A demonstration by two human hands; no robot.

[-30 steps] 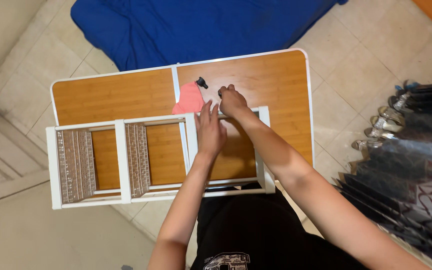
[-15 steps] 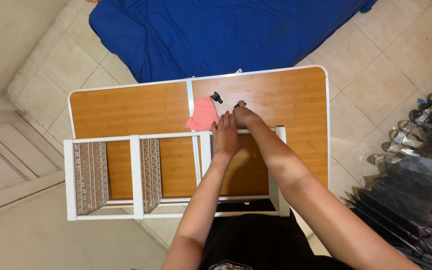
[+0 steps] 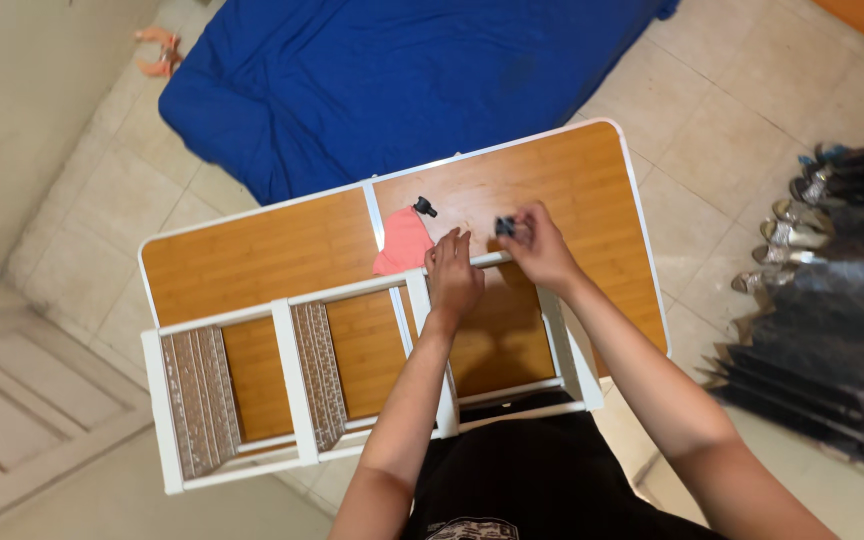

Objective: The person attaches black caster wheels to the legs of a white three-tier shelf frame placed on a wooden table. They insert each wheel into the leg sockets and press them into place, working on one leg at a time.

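Note:
A white rack frame [image 3: 297, 385] with patterned shelf panels lies flat across a wooden folding table [image 3: 262, 250]. My left hand [image 3: 452, 275] grips the frame's far rail beside a white crossbar. My right hand [image 3: 540, 245] is just right of it, over the same rail, pinching a small black piece [image 3: 504, 227] between its fingers. A second small black piece [image 3: 424, 207] lies on the table next to a pink cloth [image 3: 402, 243], a little left of my left hand.
A blue mattress [image 3: 402, 75] lies on the tiled floor beyond the table. Several pairs of shoes [image 3: 792, 225] and dark bags [image 3: 832, 330] line the right side. A pale door panel [image 3: 22, 420] lies at the lower left.
My right hand has shifted to the right along the far rail with the black piece. The view has tilted, so table and frame now sit slanted.

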